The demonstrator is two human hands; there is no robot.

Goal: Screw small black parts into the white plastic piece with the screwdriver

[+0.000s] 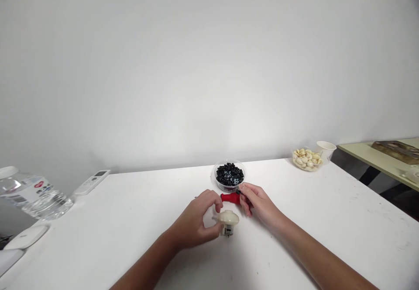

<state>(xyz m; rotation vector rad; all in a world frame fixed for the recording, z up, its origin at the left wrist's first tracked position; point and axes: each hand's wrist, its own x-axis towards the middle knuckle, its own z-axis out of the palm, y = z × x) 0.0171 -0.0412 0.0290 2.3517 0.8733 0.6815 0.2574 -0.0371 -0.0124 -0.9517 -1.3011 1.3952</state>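
Observation:
My left hand (203,221) curls its thumb and forefinger around a small motor with a cream domed housing (228,217). The thumb rests against its left side, and a metal part shows beneath the dome. My right hand (258,202) has its thumb and forefinger pinched together on a small black piece (238,191), too small to make out in detail. Just below that pinch, a red-handled screwdriver (230,198) lies crosswise, its shaft mostly hidden behind my left hand. Directly behind is a clear round bowl (214,180) filled with small black pieces.
On the white table (140,220), a clear bowl of pale, flat pieces (307,159) and a white cup (326,149) stand at the back right. A remote control (92,182) and a large water bottle (36,194) are at the left. A lower, greenish table (360,151) adjoins at right.

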